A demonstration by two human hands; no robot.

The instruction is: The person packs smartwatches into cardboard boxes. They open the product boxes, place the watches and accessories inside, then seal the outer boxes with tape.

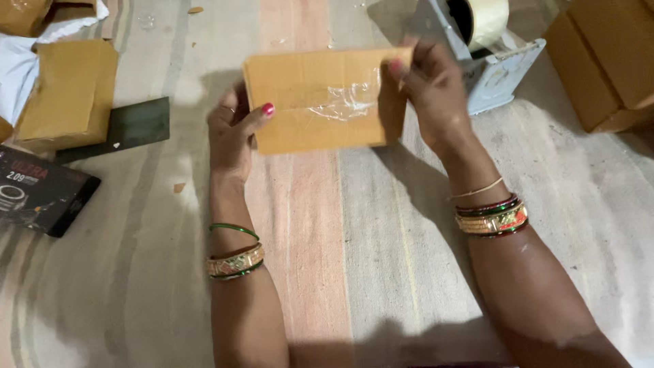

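Observation:
A small flat brown cardboard box (pixel 320 102) is held up above a striped mat, with a strip of clear tape (pixel 344 102) across its face. My left hand (pixel 231 133) grips its left edge, thumb on the front. At the box's top right corner, my right hand (pixel 426 92) holds the edge and presses on the tape end. Both wrists wear bangles.
A tape dispenser (pixel 487 51) with a roll of clear tape stands just behind my right hand. Brown cardboard boxes (pixel 606 61) sit at the far right and another brown box (pixel 68 92) at the left, by a dark flat card (pixel 133 126) and a black printed box (pixel 37 194).

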